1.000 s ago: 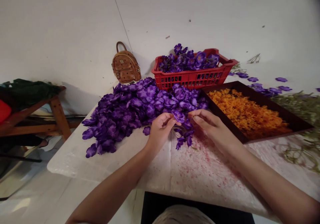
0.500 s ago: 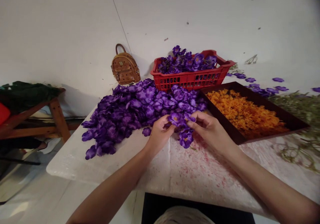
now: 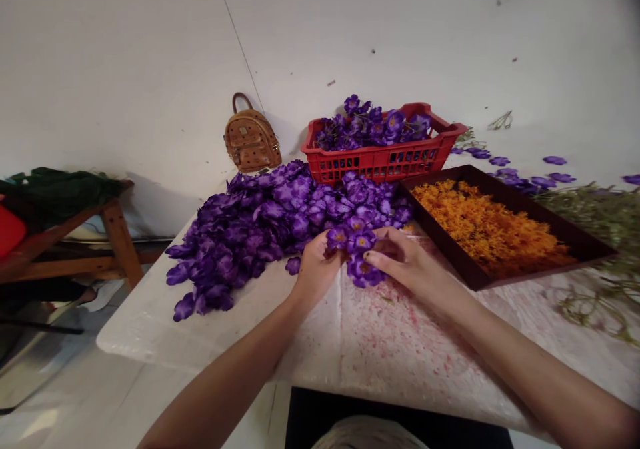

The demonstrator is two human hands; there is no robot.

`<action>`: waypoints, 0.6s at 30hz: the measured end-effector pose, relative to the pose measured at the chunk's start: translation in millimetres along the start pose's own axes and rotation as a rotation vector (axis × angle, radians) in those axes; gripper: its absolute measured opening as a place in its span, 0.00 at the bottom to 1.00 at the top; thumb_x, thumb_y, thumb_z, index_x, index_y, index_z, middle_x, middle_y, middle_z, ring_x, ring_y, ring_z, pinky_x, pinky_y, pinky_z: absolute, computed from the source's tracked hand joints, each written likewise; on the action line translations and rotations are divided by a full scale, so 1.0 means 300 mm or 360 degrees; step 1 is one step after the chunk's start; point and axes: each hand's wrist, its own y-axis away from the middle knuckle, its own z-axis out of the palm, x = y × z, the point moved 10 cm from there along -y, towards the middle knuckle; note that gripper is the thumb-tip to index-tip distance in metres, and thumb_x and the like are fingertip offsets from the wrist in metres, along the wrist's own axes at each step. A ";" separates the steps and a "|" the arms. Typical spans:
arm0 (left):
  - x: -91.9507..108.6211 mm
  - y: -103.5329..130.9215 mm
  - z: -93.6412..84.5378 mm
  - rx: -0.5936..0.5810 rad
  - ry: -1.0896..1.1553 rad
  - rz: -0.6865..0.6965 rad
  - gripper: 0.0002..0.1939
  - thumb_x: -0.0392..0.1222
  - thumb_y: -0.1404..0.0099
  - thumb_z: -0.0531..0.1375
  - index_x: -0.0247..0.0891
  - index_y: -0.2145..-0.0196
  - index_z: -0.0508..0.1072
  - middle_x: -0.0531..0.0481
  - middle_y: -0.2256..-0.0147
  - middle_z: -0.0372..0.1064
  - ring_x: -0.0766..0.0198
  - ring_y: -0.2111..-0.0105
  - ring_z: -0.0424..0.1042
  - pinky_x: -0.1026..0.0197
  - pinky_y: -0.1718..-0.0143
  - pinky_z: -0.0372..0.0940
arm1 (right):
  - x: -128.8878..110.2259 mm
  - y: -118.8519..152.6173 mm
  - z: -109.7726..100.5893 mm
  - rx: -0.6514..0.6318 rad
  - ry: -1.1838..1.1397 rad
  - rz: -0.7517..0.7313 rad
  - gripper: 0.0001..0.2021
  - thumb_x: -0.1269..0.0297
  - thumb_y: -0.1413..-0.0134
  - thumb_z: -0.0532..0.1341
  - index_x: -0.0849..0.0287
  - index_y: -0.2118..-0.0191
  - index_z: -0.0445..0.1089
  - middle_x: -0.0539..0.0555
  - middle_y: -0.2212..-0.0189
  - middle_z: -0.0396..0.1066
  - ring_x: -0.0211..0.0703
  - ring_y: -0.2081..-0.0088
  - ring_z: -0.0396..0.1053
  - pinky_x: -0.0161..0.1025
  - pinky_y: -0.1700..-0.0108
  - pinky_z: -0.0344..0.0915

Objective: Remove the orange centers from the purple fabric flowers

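Observation:
Over the near side of the table, a small bunch of purple artificial flowers (image 3: pixel 363 269) with yellow centres sits between both hands. My left hand (image 3: pixel 319 262) is closed around the bunch from the left, its stems hidden behind the fingers. From the right, my right hand (image 3: pixel 403 255) pinches at the bunch, thumb and fingers against a bloom. A large heap of loose purple petals (image 3: pixel 250 229) lies just beyond and to the left. A dark shallow tray (image 3: pixel 480 279) holding orange flower centres (image 3: pixel 485 225) is to the right of my right hand.
A red plastic crate (image 3: pixel 375 165) full of purple flowers stands behind the heap. A brown backpack (image 3: pixel 253 139) leans against the wall. Green stems (image 3: pixel 595 229) and scattered purple petals lie at the right. A wooden stand (image 3: pixel 117 235) bears dark green material at the left.
My right hand has shifted slightly left, closer to my left hand. The blooms have turned and now sit more tightly together. The view has moved a little.

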 end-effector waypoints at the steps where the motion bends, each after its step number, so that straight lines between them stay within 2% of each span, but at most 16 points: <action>1: -0.004 0.000 0.002 -0.0010 0.0017 -0.0019 0.13 0.44 0.46 0.74 0.37 0.68 0.78 0.50 0.68 0.78 0.60 0.64 0.76 0.58 0.57 0.70 | -0.001 0.000 0.016 -0.0056 -0.0027 -0.0016 0.16 0.53 0.48 0.71 0.50 0.58 0.70 0.51 0.66 0.75 0.48 0.63 0.74 0.45 0.59 0.71; 5: -0.038 -0.002 -0.013 0.0032 0.0132 -0.0130 0.11 0.45 0.45 0.73 0.37 0.68 0.78 0.51 0.70 0.76 0.62 0.67 0.75 0.60 0.61 0.70 | -0.003 -0.002 0.041 -0.0155 -0.0189 -0.0062 0.12 0.57 0.45 0.70 0.51 0.60 0.68 0.49 0.69 0.72 0.44 0.66 0.71 0.43 0.61 0.70; 10: -0.066 -0.009 -0.027 0.0073 0.0219 -0.0223 0.12 0.41 0.47 0.72 0.37 0.67 0.76 0.52 0.71 0.74 0.64 0.70 0.73 0.61 0.65 0.68 | 0.008 -0.001 0.055 -0.0215 -0.0348 -0.0027 0.12 0.56 0.43 0.70 0.52 0.59 0.69 0.50 0.66 0.73 0.44 0.65 0.71 0.44 0.60 0.72; 12: -0.064 -0.008 -0.023 0.0070 0.0205 -0.0215 0.12 0.41 0.47 0.72 0.37 0.67 0.76 0.53 0.71 0.74 0.65 0.70 0.72 0.61 0.66 0.68 | 0.007 -0.002 0.057 -0.0177 -0.0354 -0.0038 0.14 0.57 0.47 0.72 0.51 0.59 0.71 0.50 0.64 0.74 0.44 0.64 0.71 0.43 0.60 0.70; 15: -0.055 -0.002 -0.008 0.0031 0.0156 -0.0190 0.12 0.41 0.47 0.72 0.37 0.67 0.76 0.52 0.70 0.75 0.65 0.71 0.72 0.61 0.65 0.68 | 0.008 -0.002 0.037 -0.0006 -0.0361 -0.0045 0.15 0.57 0.50 0.74 0.51 0.58 0.74 0.50 0.63 0.75 0.45 0.62 0.70 0.43 0.58 0.69; 18: -0.052 0.002 -0.001 0.0019 0.0113 -0.0192 0.12 0.43 0.46 0.73 0.37 0.67 0.76 0.52 0.71 0.75 0.64 0.71 0.72 0.61 0.66 0.68 | 0.019 0.002 0.011 0.0152 -0.0486 0.0024 0.11 0.55 0.49 0.73 0.51 0.63 0.75 0.48 0.68 0.72 0.43 0.67 0.67 0.43 0.59 0.67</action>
